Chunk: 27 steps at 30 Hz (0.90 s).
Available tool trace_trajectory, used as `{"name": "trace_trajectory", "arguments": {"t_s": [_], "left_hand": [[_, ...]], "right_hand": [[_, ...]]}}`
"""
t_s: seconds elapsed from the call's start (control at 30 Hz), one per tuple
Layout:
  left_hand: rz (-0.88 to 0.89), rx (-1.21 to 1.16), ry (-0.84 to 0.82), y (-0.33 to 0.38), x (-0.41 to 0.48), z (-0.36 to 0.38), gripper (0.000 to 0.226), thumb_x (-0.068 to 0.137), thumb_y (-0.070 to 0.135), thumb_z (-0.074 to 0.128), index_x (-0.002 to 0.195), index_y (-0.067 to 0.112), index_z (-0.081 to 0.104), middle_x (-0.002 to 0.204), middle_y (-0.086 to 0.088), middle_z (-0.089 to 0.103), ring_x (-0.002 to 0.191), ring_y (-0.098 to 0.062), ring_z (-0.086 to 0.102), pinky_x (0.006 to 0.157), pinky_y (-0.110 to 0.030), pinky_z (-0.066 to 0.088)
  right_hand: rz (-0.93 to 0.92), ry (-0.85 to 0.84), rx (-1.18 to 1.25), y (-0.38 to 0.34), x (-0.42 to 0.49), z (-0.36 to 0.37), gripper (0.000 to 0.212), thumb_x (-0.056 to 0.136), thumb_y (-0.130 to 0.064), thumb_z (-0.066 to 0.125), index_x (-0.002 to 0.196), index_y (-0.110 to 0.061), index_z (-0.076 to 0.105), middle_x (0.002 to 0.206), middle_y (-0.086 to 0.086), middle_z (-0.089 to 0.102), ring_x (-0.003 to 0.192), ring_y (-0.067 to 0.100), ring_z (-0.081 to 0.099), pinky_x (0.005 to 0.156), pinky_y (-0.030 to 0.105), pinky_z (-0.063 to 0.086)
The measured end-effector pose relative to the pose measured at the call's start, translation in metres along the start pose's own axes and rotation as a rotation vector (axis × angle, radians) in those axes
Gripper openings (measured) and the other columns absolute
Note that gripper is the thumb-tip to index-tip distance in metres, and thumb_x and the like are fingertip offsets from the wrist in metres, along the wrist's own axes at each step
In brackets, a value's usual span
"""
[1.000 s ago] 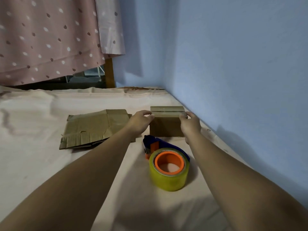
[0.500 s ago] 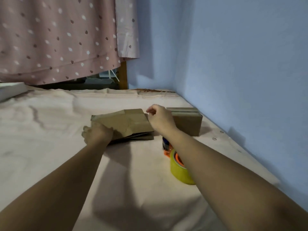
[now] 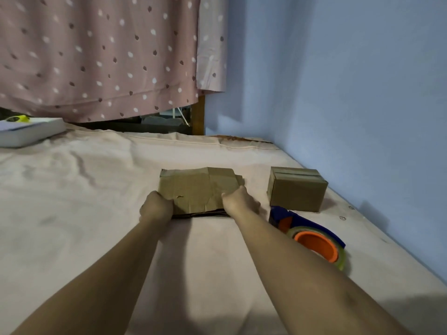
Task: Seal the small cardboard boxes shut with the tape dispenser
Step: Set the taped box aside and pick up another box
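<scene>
Holding the flattened cardboard box (image 3: 196,189) at its near edge, both of my grips are clamped on it. The left grip (image 3: 156,207) has its fingers curled round the near corner at 7 o'clock of the cardboard. The right grip (image 3: 238,200) pinches the near corner at 5 o'clock, thumb on top. The cardboard lies flat on the bed (image 3: 72,201), roughly at the centre of view, and its near edge shows several dark layers stacked one on another.

The small cardboard box (image 3: 296,189) stands upright at 3 o'clock of the flattened one, apart from it and near the blue wall (image 3: 350,81). Its top flaps are closed, with a strip running along the top. No grip touches it.

The tape dispenser (image 3: 307,234) lies on the bed at 5 o'clock of that box, just beside it. Its blue body points toward the box; the roll with the orange core faces up, partly hidden behind my right forearm.

At 10 o'clock, at the far left edge of the bed, rests a white flat object (image 3: 26,131) carrying a small yellow item (image 3: 19,118). A spotted pink curtain (image 3: 96,56) hangs at 12 o'clock.
</scene>
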<state>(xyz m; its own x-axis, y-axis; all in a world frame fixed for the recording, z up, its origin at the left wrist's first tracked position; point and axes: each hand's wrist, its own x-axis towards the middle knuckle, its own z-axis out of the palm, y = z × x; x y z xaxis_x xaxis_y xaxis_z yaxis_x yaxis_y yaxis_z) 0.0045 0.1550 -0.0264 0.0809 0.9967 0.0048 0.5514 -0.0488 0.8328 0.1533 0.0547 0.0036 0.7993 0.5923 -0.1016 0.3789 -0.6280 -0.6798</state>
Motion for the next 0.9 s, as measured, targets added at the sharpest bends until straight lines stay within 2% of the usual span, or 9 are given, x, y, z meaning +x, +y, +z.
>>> {"name": "trace_trajectory", "arguments": {"t_s": [0.13,0.27,0.4,0.53,0.63,0.73,0.8,0.83,0.9], "left_hand": [[0.057,-0.092,0.101,0.009,-0.008,-0.010,0.035,0.089,0.016,0.054,0.125,0.014,0.051,0.121,-0.012,0.058,0.120,-0.037,0.042,0.091,-0.039,0.034],[0.079,-0.162,0.151,0.021,-0.021,-0.026,0.047,0.089,0.012,0.050,0.133,0.029,0.045,0.126,-0.002,0.055,0.118,-0.034,0.037,0.088,-0.039,0.030],[0.141,-0.207,0.120,0.028,-0.039,-0.047,0.053,0.084,0.022,0.057,0.134,0.030,0.041,0.128,-0.002,0.054,0.116,-0.033,0.047,0.101,-0.049,0.039],[0.184,-0.313,0.071,0.031,-0.071,-0.057,0.052,0.085,0.054,0.048,0.120,0.016,0.055,0.119,-0.009,0.061,0.106,-0.034,0.057,0.096,-0.052,0.044],[0.119,-0.502,0.045,0.034,-0.100,-0.063,0.067,0.090,0.067,0.030,0.112,0.007,0.051,0.110,-0.016,0.060,0.099,-0.038,0.058,0.087,-0.051,0.051],[-0.050,-0.757,-0.035,0.026,-0.112,-0.072,0.088,0.081,0.080,0.020,0.124,0.008,0.046,0.122,-0.014,0.056,0.108,-0.038,0.055,0.086,-0.051,0.050],[-0.028,-0.820,-0.121,0.021,-0.123,-0.076,0.076,0.087,0.076,0.018,0.125,0.015,0.044,0.121,-0.006,0.055,0.108,-0.034,0.054,0.075,-0.044,0.050],[0.015,-0.790,-0.145,0.019,-0.130,-0.077,0.068,0.089,0.073,0.018,0.125,0.020,0.040,0.120,-0.003,0.052,0.108,-0.033,0.053,0.073,-0.043,0.049],[0.134,-0.689,-0.185,0.021,-0.142,-0.079,0.071,0.083,0.079,0.018,0.132,0.031,0.034,0.129,0.001,0.048,0.115,-0.031,0.050,0.085,-0.047,0.048]], "right_hand": [[-0.051,0.059,0.050,0.001,-0.006,0.004,0.057,0.091,-0.024,0.056,0.143,-0.022,0.033,0.124,0.009,0.057,0.115,0.033,0.050,0.096,0.043,0.047],[-0.019,0.006,0.377,-0.005,-0.025,-0.017,0.071,0.090,-0.005,0.046,0.151,-0.026,0.015,0.139,0.008,0.043,0.117,0.030,0.050,0.091,0.035,0.047],[-0.028,0.025,0.612,-0.007,-0.057,-0.046,0.060,0.098,-0.042,0.045,0.150,-0.023,0.022,0.145,0.006,0.040,0.126,0.027,0.044,0.086,0.032,0.040],[-0.104,-0.110,0.634,-0.012,-0.092,-0.046,0.064,0.091,-0.066,0.024,0.123,-0.020,0.053,0.117,0.000,0.056,0.104,0.022,0.052,0.098,0.042,0.043],[-0.202,-0.120,0.678,-0.002,-0.069,-0.020,0.060,0.080,-0.066,0.020,0.094,-0.027,0.062,0.115,0.007,0.062,0.104,0.029,0.057,0.097,0.049,0.045],[-0.234,-0.112,0.748,-0.008,-0.107,-0.040,0.043,0.086,-0.053,0.030,0.108,-0.040,0.065,0.116,0.005,0.062,0.105,0.029,0.058,0.097,0.050,0.046],[-0.210,-0.157,0.835,-0.008,-0.120,-0.055,0.037,0.099,-0.041,0.031,0.123,-0.039,0.059,0.123,0.005,0.060,0.111,0.028,0.057,0.100,0.049,0.046],[-0.192,-0.196,0.836,-0.005,-0.124,-0.060,0.041,0.098,-0.052,0.033,0.128,-0.036,0.056,0.129,0.005,0.058,0.117,0.029,0.054,0.102,0.050,0.044],[-0.141,-0.254,0.818,0.001,-0.106,-0.053,0.096,0.062,-0.095,0.036,0.136,-0.036,0.047,0.145,0.001,0.045,0.132,0.031,0.043,0.108,0.057,0.034]]}}
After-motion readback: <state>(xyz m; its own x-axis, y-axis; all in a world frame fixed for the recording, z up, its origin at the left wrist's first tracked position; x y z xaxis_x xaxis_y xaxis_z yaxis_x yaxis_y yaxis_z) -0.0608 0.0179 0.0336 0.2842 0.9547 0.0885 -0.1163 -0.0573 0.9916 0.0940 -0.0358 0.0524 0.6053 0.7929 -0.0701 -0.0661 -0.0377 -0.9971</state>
